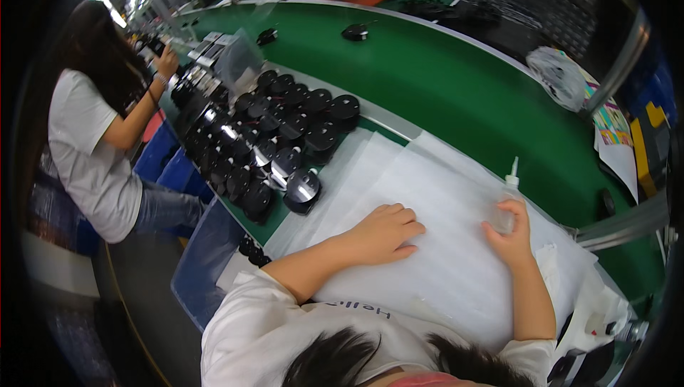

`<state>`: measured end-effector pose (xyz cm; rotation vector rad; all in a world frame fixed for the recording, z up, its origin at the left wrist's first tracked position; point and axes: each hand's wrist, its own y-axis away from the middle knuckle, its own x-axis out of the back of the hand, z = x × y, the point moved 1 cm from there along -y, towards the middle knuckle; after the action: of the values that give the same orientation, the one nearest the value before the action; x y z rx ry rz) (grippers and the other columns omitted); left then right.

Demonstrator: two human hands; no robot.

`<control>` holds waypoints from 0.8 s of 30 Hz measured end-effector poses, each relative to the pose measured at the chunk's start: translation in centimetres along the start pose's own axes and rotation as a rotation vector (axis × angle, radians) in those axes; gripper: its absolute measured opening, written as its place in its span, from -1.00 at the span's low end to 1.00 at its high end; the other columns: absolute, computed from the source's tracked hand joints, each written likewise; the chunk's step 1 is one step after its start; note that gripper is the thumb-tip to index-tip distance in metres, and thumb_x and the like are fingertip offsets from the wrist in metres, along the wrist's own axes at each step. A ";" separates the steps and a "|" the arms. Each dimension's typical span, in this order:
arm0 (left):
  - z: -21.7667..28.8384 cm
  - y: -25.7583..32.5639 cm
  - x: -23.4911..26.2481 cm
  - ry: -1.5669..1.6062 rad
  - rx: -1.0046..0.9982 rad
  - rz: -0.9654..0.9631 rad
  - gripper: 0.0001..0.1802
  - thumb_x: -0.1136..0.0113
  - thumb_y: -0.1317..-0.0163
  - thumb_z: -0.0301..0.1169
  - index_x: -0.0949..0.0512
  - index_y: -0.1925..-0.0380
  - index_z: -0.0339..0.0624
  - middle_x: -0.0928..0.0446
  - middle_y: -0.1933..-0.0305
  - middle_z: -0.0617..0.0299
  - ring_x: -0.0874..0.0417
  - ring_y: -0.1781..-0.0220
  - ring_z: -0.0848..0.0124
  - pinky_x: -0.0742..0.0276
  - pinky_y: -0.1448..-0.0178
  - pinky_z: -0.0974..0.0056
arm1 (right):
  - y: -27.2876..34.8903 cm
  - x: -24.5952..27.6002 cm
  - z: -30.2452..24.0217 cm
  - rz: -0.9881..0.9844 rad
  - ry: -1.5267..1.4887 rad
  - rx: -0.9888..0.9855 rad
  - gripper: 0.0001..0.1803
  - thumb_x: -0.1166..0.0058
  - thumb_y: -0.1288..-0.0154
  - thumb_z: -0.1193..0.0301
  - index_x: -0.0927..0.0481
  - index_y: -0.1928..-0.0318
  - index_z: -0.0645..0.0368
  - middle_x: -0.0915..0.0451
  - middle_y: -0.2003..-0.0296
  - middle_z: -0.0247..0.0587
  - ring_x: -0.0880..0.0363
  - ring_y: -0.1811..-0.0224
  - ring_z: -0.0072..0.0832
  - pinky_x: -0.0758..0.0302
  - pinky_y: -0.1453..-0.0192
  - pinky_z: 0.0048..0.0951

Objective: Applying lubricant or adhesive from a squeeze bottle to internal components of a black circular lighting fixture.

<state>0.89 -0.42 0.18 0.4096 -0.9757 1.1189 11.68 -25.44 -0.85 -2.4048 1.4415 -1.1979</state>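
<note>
My right hand (519, 239) is wrapped round a small clear squeeze bottle (511, 189) with a white neck and a thin nozzle pointing up. It holds the bottle upright above the right part of a white foam sheet (442, 273). On the middle of that sheet lies my left hand (388, 232), palm down, fingers slightly bent and thumb apart, with nothing seen in it. Several round, glossy black parts (303, 186) stand in close rows to the left of the sheets, the nearest a short way beyond my left hand.
A green belt (442, 88) runs behind the bench, carrying two black parts. A clear plastic bin (239, 63) stands behind the rows, and a blue bin (206, 262) sits below on the left. At left a person (92, 137) works; a metal post (623, 63) rises at right.
</note>
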 end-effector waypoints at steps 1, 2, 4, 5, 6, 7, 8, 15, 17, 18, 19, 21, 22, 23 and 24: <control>0.1 0.0 0.1 -0.020 -0.019 -0.006 -0.64 -0.17 0.07 -0.33 -0.42 0.21 -0.12 -0.36 0.24 0.18 -0.35 0.15 0.24 -0.26 0.06 0.22 | 0.0 -0.1 0.2 0.059 -0.013 -0.011 -0.52 -0.23 0.23 0.55 -0.34 0.21 0.05 -0.38 0.20 -0.22 -0.36 0.11 -0.32 -0.24 -0.05 -0.39; 0.1 0.2 0.2 -0.040 -0.038 -0.011 -0.63 -0.16 0.06 -0.32 -0.41 0.20 -0.13 -0.37 0.20 0.18 -0.35 0.15 0.23 -0.27 0.07 0.22 | 0.0 -0.2 0.5 0.116 -0.027 -0.023 -0.52 -0.23 0.24 0.55 -0.34 0.22 0.07 -0.38 0.22 -0.21 -0.36 0.11 -0.35 -0.24 -0.05 -0.41; 0.6 -0.4 -0.5 -0.039 -0.024 0.010 -0.64 -0.16 0.06 -0.33 -0.41 0.21 -0.13 -0.36 0.22 0.18 -0.35 0.16 0.24 -0.27 0.07 0.22 | 0.7 0.6 1.6 0.139 -0.017 -0.014 -0.50 -0.23 0.25 0.55 -0.33 0.21 0.09 -0.37 0.22 -0.22 -0.35 0.11 -0.37 -0.23 -0.05 -0.41; 0.6 -0.3 -0.3 -0.036 -0.049 -0.011 -0.65 -0.16 0.06 -0.33 -0.41 0.22 -0.13 -0.35 0.24 0.19 -0.35 0.17 0.24 -0.27 0.08 0.22 | 1.1 0.5 1.5 0.206 0.005 -0.040 -0.49 -0.24 0.26 0.56 -0.32 0.20 0.11 -0.36 0.21 -0.23 -0.34 0.10 -0.39 -0.23 -0.05 -0.41; 0.5 -0.2 -0.2 -0.038 -0.035 -0.002 -0.65 -0.16 0.06 -0.33 -0.41 0.22 -0.13 -0.35 0.24 0.19 -0.35 0.17 0.24 -0.27 0.08 0.22 | 1.2 0.4 1.7 0.194 -0.002 -0.031 -0.49 -0.24 0.26 0.56 -0.32 0.20 0.11 -0.36 0.21 -0.23 -0.34 0.10 -0.39 -0.23 -0.05 -0.41; 0.5 -0.1 -0.1 -0.046 -0.037 -0.008 -0.66 -0.16 0.06 -0.33 -0.41 0.23 -0.13 -0.35 0.26 0.19 -0.35 0.18 0.25 -0.27 0.08 0.22 | 1.4 0.2 1.8 0.217 0.001 -0.046 -0.47 -0.24 0.26 0.55 -0.31 0.19 0.11 -0.34 0.20 -0.25 -0.32 0.08 -0.41 -0.22 -0.06 -0.41; 0.4 0.1 0.1 -0.053 -0.042 -0.015 -0.66 -0.16 0.07 -0.33 -0.40 0.24 -0.13 -0.35 0.27 0.19 -0.35 0.18 0.26 -0.27 0.09 0.22 | 1.4 0.0 1.9 0.243 0.006 -0.062 -0.46 -0.24 0.26 0.55 -0.30 0.18 0.12 -0.33 0.18 -0.26 -0.30 0.07 -0.42 -0.22 -0.06 -0.42; 0.4 0.3 0.0 -0.098 -0.048 0.005 -0.64 -0.17 0.09 -0.33 -0.40 0.23 -0.14 -0.35 0.27 0.19 -0.35 0.18 0.26 -0.28 0.11 0.22 | 1.4 0.0 2.2 0.217 -0.092 -0.132 -0.43 -0.23 0.25 0.55 -0.27 0.14 0.10 -0.28 0.15 -0.27 -0.25 0.04 -0.45 -0.18 -0.09 -0.43; 0.5 0.2 -0.5 -0.110 -0.048 -0.004 -0.62 -0.18 0.10 -0.32 -0.40 0.22 -0.14 -0.35 0.26 0.18 -0.35 0.17 0.25 -0.29 0.11 0.22 | 1.5 0.2 2.2 0.247 -0.047 -0.132 -0.42 -0.23 0.25 0.54 -0.26 0.13 0.09 -0.28 0.15 -0.28 -0.25 0.04 -0.44 -0.17 -0.09 -0.43; 0.5 0.2 -0.6 -0.112 -0.063 -0.011 -0.62 -0.18 0.10 -0.32 -0.40 0.22 -0.14 -0.35 0.26 0.18 -0.35 0.17 0.25 -0.29 0.11 0.22 | 1.7 0.3 2.3 0.263 -0.041 -0.137 -0.42 -0.23 0.25 0.54 -0.26 0.13 0.09 -0.28 0.15 -0.28 -0.25 0.04 -0.44 -0.17 -0.09 -0.43; 0.6 0.2 -0.7 -0.117 -0.063 -0.015 -0.61 -0.19 0.11 -0.32 -0.39 0.21 -0.14 -0.35 0.25 0.18 -0.35 0.17 0.24 -0.29 0.10 0.22 | 2.0 0.4 2.6 0.266 -0.069 -0.144 -0.41 -0.23 0.25 0.54 -0.26 0.13 0.09 -0.28 0.15 -0.27 -0.24 0.04 -0.44 -0.17 -0.09 -0.42; 0.8 0.2 -0.7 -0.121 -0.078 -0.027 -0.59 -0.19 0.11 -0.31 -0.39 0.21 -0.13 -0.34 0.25 0.17 -0.35 0.17 0.24 -0.29 0.10 0.22 | 2.3 0.3 2.9 0.284 -0.089 -0.158 -0.41 -0.24 0.25 0.53 -0.26 0.12 0.09 -0.28 0.15 -0.27 -0.24 0.04 -0.44 -0.17 -0.09 -0.42; 0.8 0.4 -0.6 -0.123 -0.066 -0.021 -0.58 -0.20 0.12 -0.30 -0.39 0.20 -0.13 -0.34 0.24 0.16 -0.35 0.16 0.24 -0.30 0.09 0.22 | 2.1 0.1 3.1 0.262 -0.088 -0.131 -0.41 -0.24 0.25 0.53 -0.27 0.13 0.09 -0.28 0.15 -0.27 -0.24 0.04 -0.43 -0.17 -0.09 -0.42; 0.8 0.6 -0.5 -0.125 -0.053 -0.015 -0.57 -0.20 0.12 -0.30 -0.39 0.18 -0.12 -0.34 0.23 0.16 -0.35 0.16 0.23 -0.30 0.08 0.22 | 1.9 -0.1 3.1 0.240 -0.086 -0.104 -0.41 -0.25 0.25 0.53 -0.27 0.13 0.09 -0.28 0.15 -0.27 -0.24 0.04 -0.43 -0.17 -0.09 -0.41; 0.9 0.5 -0.5 -0.117 -0.076 -0.020 -0.57 -0.20 0.12 -0.30 -0.39 0.18 -0.12 -0.34 0.23 0.16 -0.35 0.16 0.23 -0.30 0.08 0.22 | 1.8 -0.1 3.1 0.255 -0.069 -0.113 -0.41 -0.25 0.25 0.53 -0.27 0.13 0.09 -0.28 0.15 -0.27 -0.24 0.04 -0.43 -0.17 -0.09 -0.41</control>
<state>-0.04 -1.09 0.18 0.4258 -1.1114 1.0452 12.44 -27.25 -3.84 -2.2168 1.7721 -0.9916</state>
